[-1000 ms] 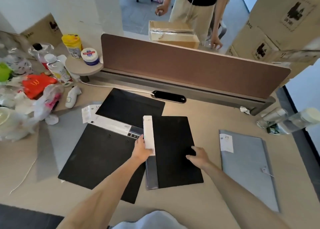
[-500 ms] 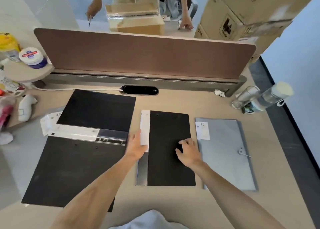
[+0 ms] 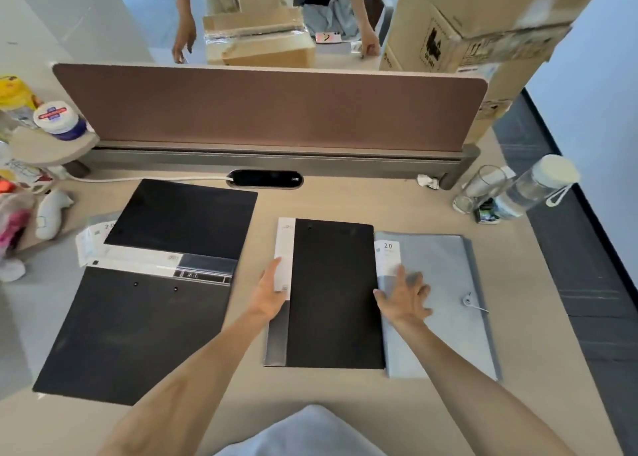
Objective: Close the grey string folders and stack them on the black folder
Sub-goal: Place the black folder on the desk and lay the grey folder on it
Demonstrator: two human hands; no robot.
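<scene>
On the desk (image 3: pixel 345 397), the closed black folder (image 3: pixel 333 293) lies touching the grey string folder (image 3: pixel 445 303) on its right. The left hand (image 3: pixel 271 291) rests flat on the spine; the right hand (image 3: pixel 402 298), blurred but apparently open with fingers spread, has left the black cover for the grey one, likely to lift it.

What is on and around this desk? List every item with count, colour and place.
closed black folder: 1, black, desk centre
open black folder: 1, black, desk left
grey string folder: 1, grey, right of closed black folder
divider panel: 1, brown, desk rear
water bottle: 1, clear, far right
glass: 1, clear, beside the bottle
cardboard boxes: several, tan, behind divider
jar: 1, white lid, left shelf
left hand: 1, on closed black folder's spine
right hand: 1, open on grey string folder
</scene>
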